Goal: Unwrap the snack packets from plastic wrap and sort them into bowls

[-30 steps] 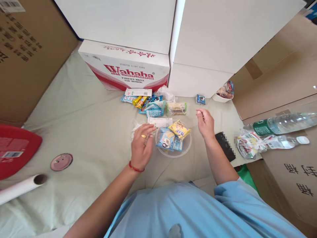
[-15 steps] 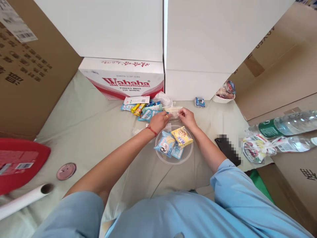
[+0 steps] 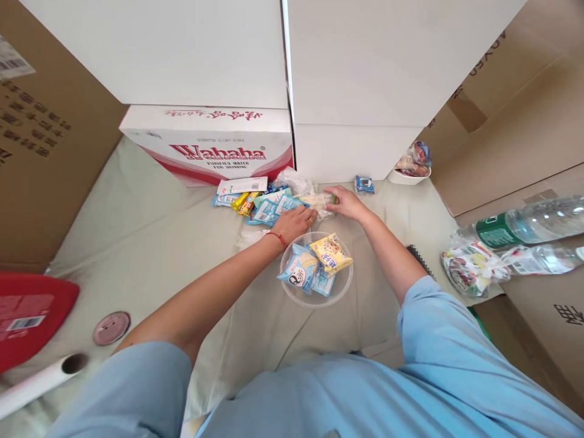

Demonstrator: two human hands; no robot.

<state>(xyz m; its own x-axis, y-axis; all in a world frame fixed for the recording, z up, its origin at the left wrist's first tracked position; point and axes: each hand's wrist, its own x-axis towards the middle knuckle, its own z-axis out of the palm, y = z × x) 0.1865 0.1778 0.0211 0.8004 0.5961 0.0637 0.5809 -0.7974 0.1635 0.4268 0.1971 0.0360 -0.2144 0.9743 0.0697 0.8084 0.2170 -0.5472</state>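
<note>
A pale packet in clear wrapping point(image 3: 318, 202) lies between my hands at the front of a snack pile. My right hand point(image 3: 350, 205) grips its right end with bent fingers, and something green shows at the fingertips. My left hand point(image 3: 292, 225), with a red string bracelet and a ring, is closed at the packet's near left side, its fingertips partly hidden. Light blue packets point(image 3: 269, 210) lie just beyond the left hand. Close below both hands stands a clear round tub point(image 3: 316, 302) holding a yellow snack bag point(image 3: 332, 253) and blue snack bags point(image 3: 298, 267).
Behind the pile stands a white and red water carton point(image 3: 214, 149) beside white boxes. A small blue packet point(image 3: 364, 184) and a white bowl point(image 3: 409, 177) of wrapped items are right. Bottles point(image 3: 531, 222) lie far right; a pink disc point(image 3: 112, 328) and white tube point(image 3: 41, 384) lie left.
My right hand has shifted slightly outward along the pale packet, showing more of its right end. My left hand stays close to its near left side. The camera view has turned slightly right.
</note>
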